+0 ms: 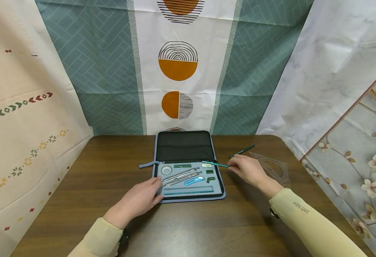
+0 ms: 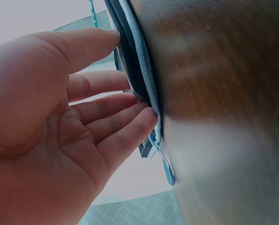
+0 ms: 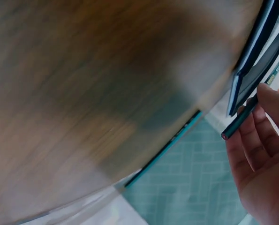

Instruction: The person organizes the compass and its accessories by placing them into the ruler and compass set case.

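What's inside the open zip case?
Its tray shows a white disc, two silver tools, a blue cutter, a white block, small green pieces and a teal stick. The left hand covers some of the tray's left edge; underneath is hidden.

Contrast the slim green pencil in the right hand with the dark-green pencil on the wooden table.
The right hand pinches the held pencil; the resting pencil lies on the table. The held pencil reaches over the open blue-edged case; the resting pencil is outside it. Both are slim.
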A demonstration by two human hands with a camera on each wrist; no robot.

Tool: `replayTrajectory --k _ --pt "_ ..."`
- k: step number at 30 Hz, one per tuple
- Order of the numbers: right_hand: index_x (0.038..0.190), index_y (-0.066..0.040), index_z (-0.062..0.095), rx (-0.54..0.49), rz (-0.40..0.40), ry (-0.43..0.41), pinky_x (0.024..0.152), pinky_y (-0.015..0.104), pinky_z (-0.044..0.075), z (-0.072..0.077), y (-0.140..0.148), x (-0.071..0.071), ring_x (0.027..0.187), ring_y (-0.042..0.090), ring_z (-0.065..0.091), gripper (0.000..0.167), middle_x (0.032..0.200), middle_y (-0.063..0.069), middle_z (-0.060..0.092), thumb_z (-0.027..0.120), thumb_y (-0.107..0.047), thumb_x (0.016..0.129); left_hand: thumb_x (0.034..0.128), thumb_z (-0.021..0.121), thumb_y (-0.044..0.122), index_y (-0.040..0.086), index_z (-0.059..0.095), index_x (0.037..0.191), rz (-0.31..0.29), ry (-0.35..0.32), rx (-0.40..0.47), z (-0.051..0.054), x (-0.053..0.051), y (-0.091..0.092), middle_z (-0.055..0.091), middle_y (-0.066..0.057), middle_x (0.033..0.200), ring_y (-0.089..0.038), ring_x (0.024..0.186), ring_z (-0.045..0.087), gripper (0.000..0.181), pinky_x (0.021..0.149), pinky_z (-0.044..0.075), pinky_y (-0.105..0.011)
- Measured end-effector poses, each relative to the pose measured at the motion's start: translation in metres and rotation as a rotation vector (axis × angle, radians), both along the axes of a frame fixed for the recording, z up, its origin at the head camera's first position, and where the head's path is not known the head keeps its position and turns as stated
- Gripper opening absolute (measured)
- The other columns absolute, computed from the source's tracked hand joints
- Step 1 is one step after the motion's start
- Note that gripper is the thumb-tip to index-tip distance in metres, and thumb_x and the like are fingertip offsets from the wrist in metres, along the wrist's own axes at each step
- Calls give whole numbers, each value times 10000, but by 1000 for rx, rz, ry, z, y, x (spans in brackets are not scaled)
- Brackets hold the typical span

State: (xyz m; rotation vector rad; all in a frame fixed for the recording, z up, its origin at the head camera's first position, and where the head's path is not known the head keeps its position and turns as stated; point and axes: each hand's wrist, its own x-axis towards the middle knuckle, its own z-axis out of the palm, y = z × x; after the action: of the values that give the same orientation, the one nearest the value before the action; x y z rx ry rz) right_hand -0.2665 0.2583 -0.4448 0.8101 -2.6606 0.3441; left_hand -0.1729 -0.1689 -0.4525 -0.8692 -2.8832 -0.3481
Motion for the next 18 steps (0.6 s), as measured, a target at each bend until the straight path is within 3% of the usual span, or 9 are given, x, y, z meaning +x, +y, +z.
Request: replayTrajectory --k 9,18 --pt "1006 -183 817 -24 38 -2 720 372 582 2 -26 3 798 73 668 134 922 -126 703 913 -132 929 1016 838 232 10 712 1190 11 -9 -3 -1 0 0 659 -263 1466 -388 1288 697 309 1022 598 -518" --pt "1043 -158 816 -28 71 -68 742 369 584 7 -55 9 807 75 654 120 944 -103 714 887 -122 953 1014 840 225 9 714 1186 4 -2 4 -1 0 0 663 -266 1460 -391 1279 702 304 1023 598 -521"
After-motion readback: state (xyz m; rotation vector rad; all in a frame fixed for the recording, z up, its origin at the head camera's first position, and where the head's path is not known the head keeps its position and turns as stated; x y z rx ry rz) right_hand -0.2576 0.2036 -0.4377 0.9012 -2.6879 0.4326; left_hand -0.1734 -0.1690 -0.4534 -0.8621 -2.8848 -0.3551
